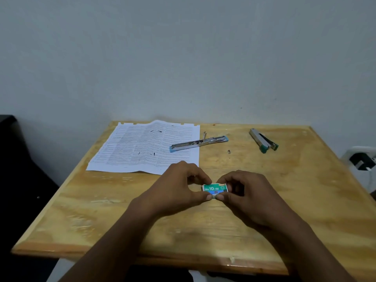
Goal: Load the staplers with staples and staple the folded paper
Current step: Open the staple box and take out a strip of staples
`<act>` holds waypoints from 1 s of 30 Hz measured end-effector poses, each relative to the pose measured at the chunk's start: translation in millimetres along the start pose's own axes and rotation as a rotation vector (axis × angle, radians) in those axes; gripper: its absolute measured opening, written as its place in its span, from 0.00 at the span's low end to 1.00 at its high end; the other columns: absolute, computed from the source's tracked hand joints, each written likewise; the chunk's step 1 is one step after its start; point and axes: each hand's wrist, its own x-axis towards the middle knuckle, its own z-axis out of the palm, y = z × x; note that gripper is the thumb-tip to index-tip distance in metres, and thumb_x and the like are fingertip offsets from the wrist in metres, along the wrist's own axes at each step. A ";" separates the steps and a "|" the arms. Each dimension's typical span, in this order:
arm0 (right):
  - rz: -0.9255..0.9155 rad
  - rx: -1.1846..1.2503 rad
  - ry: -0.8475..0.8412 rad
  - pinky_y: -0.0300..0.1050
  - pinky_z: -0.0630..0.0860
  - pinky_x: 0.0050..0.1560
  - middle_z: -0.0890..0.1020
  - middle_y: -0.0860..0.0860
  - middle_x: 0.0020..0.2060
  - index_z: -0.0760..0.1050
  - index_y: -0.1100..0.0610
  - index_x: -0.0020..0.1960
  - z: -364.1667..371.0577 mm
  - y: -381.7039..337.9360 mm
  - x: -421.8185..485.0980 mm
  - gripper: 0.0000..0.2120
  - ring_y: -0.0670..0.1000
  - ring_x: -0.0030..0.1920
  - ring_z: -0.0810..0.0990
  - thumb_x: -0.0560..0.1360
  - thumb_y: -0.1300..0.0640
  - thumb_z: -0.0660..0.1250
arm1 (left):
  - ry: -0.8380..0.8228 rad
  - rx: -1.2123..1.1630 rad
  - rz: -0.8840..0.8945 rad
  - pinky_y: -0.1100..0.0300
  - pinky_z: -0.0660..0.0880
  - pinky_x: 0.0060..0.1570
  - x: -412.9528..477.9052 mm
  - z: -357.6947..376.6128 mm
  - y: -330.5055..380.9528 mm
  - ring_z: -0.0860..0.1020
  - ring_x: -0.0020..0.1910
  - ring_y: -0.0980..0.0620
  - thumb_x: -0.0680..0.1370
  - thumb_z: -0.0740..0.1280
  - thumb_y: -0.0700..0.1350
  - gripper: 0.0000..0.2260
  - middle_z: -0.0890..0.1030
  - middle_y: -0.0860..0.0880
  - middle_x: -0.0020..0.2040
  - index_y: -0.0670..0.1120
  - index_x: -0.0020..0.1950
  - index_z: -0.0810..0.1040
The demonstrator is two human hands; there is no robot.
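A small staple box, white and green with "No.10-1M" printed on it, sits between my two hands above the middle of the wooden table. My left hand pinches its left end and my right hand pinches its right end. A blue stapler lies swung fully open across the right edge of a printed paper sheet. A second stapler, silver with a green end, lies at the back right of the table.
A tiny metal bit lies between the two staplers. A white wall socket with a black plug is off the table's right side. A dark object stands to the left. The wall runs right behind the table.
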 end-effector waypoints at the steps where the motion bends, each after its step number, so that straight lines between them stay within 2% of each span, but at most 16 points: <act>1: -0.002 -0.011 0.003 0.45 0.80 0.43 0.83 0.44 0.43 0.81 0.46 0.58 -0.4 0.7 0.6 0.16 0.47 0.44 0.80 0.71 0.48 0.76 | 0.012 0.006 -0.004 0.61 0.82 0.55 -0.4 0.8 -0.8 0.83 0.49 0.61 0.67 0.82 0.47 0.14 0.81 0.57 0.48 0.53 0.51 0.87; 6: 0.015 -0.055 -0.004 0.39 0.80 0.40 0.85 0.43 0.45 0.80 0.46 0.61 -4.2 3.9 4.3 0.19 0.44 0.45 0.81 0.71 0.46 0.75 | 0.046 -0.015 -0.035 0.61 0.82 0.54 -2.8 0.7 -7.1 0.83 0.49 0.62 0.67 0.83 0.48 0.15 0.83 0.57 0.49 0.55 0.52 0.87; 9: 0.035 -0.072 -0.011 0.32 0.74 0.34 0.85 0.42 0.42 0.80 0.47 0.62 -7.3 6.5 5.7 0.20 0.43 0.44 0.80 0.71 0.45 0.75 | 0.054 -0.015 -0.041 0.63 0.81 0.53 -3.9 -1.9 -9.6 0.82 0.49 0.64 0.67 0.82 0.48 0.14 0.84 0.57 0.49 0.56 0.52 0.87; 16: 0.077 -0.079 -0.031 0.29 0.71 0.32 0.82 0.42 0.38 0.79 0.47 0.62 -18.9 14.3 2.5 0.19 0.43 0.39 0.77 0.72 0.48 0.75 | 0.102 -0.063 -0.018 0.64 0.81 0.54 -8.2 0.0 -13.8 0.83 0.49 0.63 0.67 0.83 0.45 0.15 0.85 0.58 0.48 0.55 0.51 0.87; 19: 0.070 -0.093 -0.048 0.30 0.71 0.32 0.80 0.42 0.42 0.77 0.45 0.62 -21.2 10.9 1.4 0.20 0.43 0.41 0.76 0.72 0.46 0.74 | 0.113 -0.087 -0.029 0.62 0.81 0.55 -8.2 0.1 -14.7 0.84 0.48 0.64 0.66 0.83 0.45 0.16 0.86 0.58 0.48 0.54 0.52 0.87; 21: 0.036 -0.141 -0.010 0.32 0.73 0.39 0.77 0.43 0.48 0.75 0.42 0.61 -20.1 5.1 3.3 0.18 0.44 0.46 0.74 0.73 0.44 0.72 | 0.120 -0.105 -0.027 0.60 0.81 0.56 -7.8 0.5 -14.0 0.84 0.48 0.63 0.65 0.83 0.45 0.17 0.86 0.58 0.47 0.53 0.52 0.87; 25: -0.027 -0.183 0.047 0.42 0.75 0.47 0.75 0.44 0.48 0.79 0.41 0.49 -9.4 -16.3 9.8 0.04 0.44 0.49 0.72 0.75 0.46 0.70 | 0.117 -0.136 -0.035 0.57 0.79 0.61 -7.0 2.1 -16.2 0.85 0.49 0.63 0.65 0.84 0.46 0.20 0.88 0.58 0.45 0.52 0.56 0.85; 30: 0.026 -0.325 0.058 0.45 0.77 0.45 0.77 0.45 0.45 0.85 0.45 0.50 12.1 -31.4 18.8 0.09 0.45 0.46 0.73 0.74 0.44 0.70 | 0.115 -0.150 -0.027 0.54 0.78 0.64 -7.1 4.1 -18.9 0.85 0.50 0.63 0.65 0.84 0.46 0.22 0.88 0.58 0.45 0.52 0.58 0.84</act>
